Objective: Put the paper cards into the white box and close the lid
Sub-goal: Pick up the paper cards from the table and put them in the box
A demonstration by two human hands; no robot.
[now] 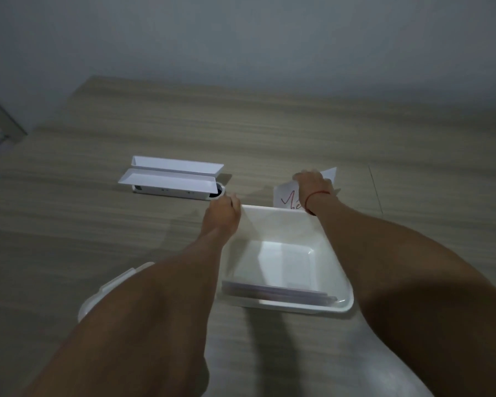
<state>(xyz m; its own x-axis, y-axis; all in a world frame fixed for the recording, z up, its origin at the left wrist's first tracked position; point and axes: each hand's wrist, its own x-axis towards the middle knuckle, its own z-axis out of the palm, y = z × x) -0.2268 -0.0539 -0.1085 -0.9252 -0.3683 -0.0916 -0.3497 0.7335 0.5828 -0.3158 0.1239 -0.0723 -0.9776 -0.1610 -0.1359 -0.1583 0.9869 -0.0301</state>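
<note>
Two bare forearms reach forward over the wooden table [126, 224]. Between them sits the open white plastic box [335, 267], with some flat cards lying against its near wall. Its white lid [109, 287] lies left of it, partly under the left arm. The left hand [222, 213] grips the box's far-left corner. Beyond the far rim, the right hand [312, 184] presses down on white paper cards with red writing [287, 199]; I cannot tell whether its fingers pinch them.

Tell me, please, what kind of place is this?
Probably an office or study desk indoors: a wood-grain table against a plain grey wall, with a white flip-up socket unit set in the tabletop.
</note>
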